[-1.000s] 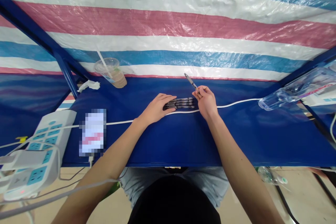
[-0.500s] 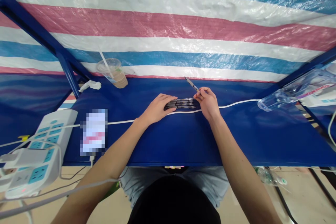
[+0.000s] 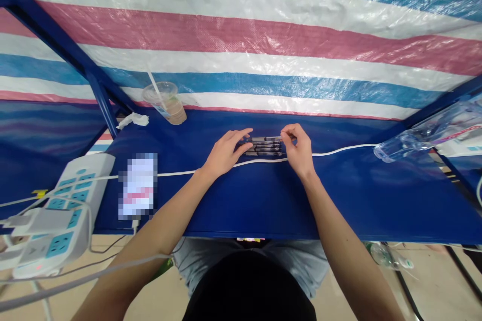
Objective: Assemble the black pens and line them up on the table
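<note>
Several dark pens (image 3: 266, 149) lie side by side, pointing left to right, on the blue tabletop (image 3: 256, 195). My right hand (image 3: 298, 149) pinches the right end of a pen (image 3: 265, 139) at the back of this row, which now lies parallel to the others. At the row's left end is my left hand (image 3: 225, 153), its thumb and fingers apart around the pen ends. Its fingertips are close to the pens; whether they touch is hard to tell.
A white cable (image 3: 339, 149) crosses the table just in front of the pens. A plastic cup with a straw (image 3: 173, 108), crumpled tissue (image 3: 134, 119), a phone (image 3: 138, 185) and a power strip (image 3: 81, 185) are on the left. A clear bottle (image 3: 410, 141) lies at right.
My right hand has brought the tilted pen down and level with the row. My left hand's fingers have loosened and spread a little at the left ends. The view has shifted slightly.
</note>
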A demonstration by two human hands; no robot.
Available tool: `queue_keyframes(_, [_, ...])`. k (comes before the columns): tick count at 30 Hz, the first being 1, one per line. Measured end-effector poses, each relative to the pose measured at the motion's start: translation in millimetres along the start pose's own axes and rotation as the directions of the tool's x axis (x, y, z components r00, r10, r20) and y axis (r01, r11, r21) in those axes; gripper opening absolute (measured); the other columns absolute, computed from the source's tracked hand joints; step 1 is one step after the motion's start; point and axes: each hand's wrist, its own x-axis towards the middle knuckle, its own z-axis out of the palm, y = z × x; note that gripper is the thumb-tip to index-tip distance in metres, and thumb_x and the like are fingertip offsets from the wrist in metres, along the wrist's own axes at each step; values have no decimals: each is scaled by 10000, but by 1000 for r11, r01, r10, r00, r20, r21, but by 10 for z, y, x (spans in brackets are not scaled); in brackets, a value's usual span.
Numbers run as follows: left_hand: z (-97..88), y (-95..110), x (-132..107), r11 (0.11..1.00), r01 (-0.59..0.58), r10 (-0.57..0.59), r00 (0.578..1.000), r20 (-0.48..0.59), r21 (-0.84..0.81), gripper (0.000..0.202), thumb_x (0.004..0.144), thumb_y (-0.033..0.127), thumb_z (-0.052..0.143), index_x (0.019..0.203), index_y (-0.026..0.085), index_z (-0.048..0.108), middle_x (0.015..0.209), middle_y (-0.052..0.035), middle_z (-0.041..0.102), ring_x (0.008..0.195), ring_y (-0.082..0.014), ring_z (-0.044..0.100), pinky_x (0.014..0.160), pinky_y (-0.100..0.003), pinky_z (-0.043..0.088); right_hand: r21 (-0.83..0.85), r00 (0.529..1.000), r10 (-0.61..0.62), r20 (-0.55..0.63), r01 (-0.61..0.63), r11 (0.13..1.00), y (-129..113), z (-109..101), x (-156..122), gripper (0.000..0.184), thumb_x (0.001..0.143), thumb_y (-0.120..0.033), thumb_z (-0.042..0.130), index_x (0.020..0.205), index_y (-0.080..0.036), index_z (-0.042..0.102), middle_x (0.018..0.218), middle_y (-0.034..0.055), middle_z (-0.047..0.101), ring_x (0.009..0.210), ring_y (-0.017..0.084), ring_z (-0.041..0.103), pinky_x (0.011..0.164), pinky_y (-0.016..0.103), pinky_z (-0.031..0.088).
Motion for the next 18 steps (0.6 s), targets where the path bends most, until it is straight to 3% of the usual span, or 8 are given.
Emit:
queue_keyframes(2, [-23,10,-6,999,-28,27,998,-64,-22,393,1112,441,536,1451,262,623,1263,-66,742,1221,-235,662,1105,-410,529,-129,996,-64,70,73,989,-60,41,-49,91,980,-282,645,893,-267,670,874,1,728,785,202,657,855,374,473])
queue_keyframes(4, [-47,21,-9,998,-65,63,994,-93,-13,316,1117,441,519,1246,234,720,1178,-68,761,1141,-230,675,1059,-394,539,-188,991,-80,103,99,977,-112,91,-96,109,984,-277,636,882,-275,672,852,0,744,772,216,669,932,414,456])
queue_keyframes(7, [-79,41,-8,996,-91,92,992,-92,9,385,1129,457,467,1013,212,740,1074,-78,770,1049,-233,672,992,-393,546,-202,994,-65,90,82,976,-156,148,-140,105,967,-289,664,863,-286,677,797,-8,747,773,235,677,1021,458,425])
queue_keyframes(18, [-77,43,-17,993,-114,113,993,-37,-25,309,1070,501,604,1081,223,740,1041,-63,780,994,-232,700,938,-391,557,-177,1000,-16,-19,13,984,-120,122,-157,123,986,-360,679,891,-284,695,800,-9,748,754,239,694,1047,464,411])
